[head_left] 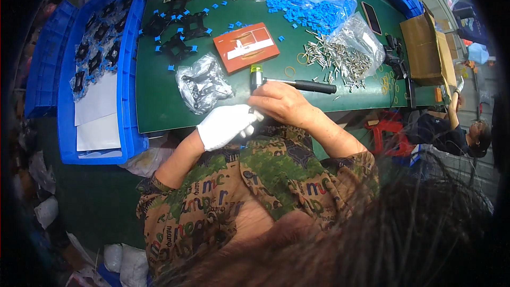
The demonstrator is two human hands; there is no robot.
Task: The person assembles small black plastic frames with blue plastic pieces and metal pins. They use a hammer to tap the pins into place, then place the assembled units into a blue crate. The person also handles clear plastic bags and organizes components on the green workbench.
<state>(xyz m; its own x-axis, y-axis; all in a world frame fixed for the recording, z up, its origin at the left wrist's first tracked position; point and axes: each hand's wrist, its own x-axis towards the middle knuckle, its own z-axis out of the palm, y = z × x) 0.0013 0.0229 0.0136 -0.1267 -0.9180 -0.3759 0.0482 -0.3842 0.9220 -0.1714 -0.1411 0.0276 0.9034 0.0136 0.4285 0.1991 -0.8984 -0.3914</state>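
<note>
L hand (224, 126), R hand (284, 102) tog., curled

Even light glints off the crumpled bag (204, 86); fisheye edges darken to black.

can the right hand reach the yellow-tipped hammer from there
Likely yes: the right hand is close beside the yellow-tipped hammer, whose black handle lies uncovered, though its fingers are together with the gloved left hand.
</note>
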